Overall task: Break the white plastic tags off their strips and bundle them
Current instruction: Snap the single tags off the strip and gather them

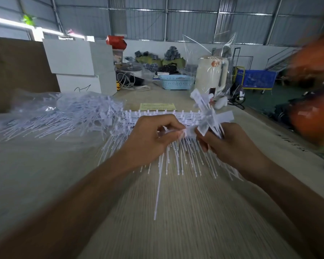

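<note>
A long white tag stem point(158, 191) hangs nearest you, its head pinched in your left hand point(153, 135). Your right hand point(226, 141) has its grip curled round a fanned bundle of tags point(208, 113). Unbroken strips point(176, 116) lie on the tabletop point(45, 184) beneath both hands.

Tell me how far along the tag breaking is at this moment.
Done: a fan of loose tags is held in the right hand. In hand: the left hand pinches one tag at the strips lying on the table. Left: those strips and the large heap at left. No tied bundle is visible.
</note>
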`<state>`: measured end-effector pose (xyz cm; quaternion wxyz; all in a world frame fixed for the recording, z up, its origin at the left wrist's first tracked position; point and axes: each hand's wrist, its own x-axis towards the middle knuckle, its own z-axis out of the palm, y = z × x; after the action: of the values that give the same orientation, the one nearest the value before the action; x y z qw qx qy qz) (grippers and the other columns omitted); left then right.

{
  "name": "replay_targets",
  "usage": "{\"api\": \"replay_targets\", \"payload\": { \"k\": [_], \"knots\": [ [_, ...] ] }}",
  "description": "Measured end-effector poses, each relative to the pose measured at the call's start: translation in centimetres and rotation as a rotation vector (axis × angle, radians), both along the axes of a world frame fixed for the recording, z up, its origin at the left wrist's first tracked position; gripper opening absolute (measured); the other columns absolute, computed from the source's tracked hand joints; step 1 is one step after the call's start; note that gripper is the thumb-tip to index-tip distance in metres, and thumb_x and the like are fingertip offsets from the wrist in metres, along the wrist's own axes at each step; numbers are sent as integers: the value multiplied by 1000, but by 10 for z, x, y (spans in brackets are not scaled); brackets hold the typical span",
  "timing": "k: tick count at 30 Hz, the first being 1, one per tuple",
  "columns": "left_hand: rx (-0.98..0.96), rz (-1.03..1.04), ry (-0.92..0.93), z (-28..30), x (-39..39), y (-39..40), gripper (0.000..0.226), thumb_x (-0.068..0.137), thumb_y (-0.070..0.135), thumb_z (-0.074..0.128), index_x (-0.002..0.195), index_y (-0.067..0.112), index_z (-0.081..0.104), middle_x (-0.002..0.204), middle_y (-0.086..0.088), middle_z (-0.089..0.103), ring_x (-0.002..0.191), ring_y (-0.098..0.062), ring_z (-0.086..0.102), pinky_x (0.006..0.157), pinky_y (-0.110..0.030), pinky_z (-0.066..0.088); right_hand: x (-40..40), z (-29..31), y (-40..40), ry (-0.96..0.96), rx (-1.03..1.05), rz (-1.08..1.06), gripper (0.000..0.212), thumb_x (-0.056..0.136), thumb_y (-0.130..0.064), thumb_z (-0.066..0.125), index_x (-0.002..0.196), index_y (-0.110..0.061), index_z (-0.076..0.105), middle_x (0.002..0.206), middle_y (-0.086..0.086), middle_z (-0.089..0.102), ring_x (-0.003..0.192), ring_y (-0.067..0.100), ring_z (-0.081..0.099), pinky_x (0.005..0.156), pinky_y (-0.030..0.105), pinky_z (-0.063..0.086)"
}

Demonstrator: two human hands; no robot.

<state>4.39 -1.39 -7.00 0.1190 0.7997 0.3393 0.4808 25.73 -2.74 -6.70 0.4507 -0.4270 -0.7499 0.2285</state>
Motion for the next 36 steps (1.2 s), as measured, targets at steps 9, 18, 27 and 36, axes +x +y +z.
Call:
{"api": "replay_targets", "payload": {
  "k": [9,18,27,36],
  "knots": [
    [207,17,156,0,-10,5,14,86,13,75,96,4,76,94,-5,74,90,-20,67,83,-40,51,1,1,-1,194,-267,147,48,102,-42,50,70,-11,68,50,3,42,43,13,29,43,23,23],
    [172,71,150,-4,-12,6,17,87,15,76,103,8,77,97,1,74,91,-12,66,85,-35,52,4,7,-1,283,-264,47,45,105,-39,43,74,-13,62,59,6,53,47,13,44,44,23,40],
    [164,27,94,-2,12,-11,17,85,13,77,102,9,77,94,2,73,87,-10,64,82,-30,50,-4,0,-3,272,-304,-10,39,106,-31,43,75,-13,59,55,4,48,42,17,39,41,27,34],
    [190,50,62,-3,13,-10,16,81,10,79,95,10,72,89,3,71,81,-10,65,74,-38,53,-13,-2,-11,251,-465,192,44,93,-44,65,56,-31,45,54,-10,29,43,7,24,39,19,23]
  ]
}}
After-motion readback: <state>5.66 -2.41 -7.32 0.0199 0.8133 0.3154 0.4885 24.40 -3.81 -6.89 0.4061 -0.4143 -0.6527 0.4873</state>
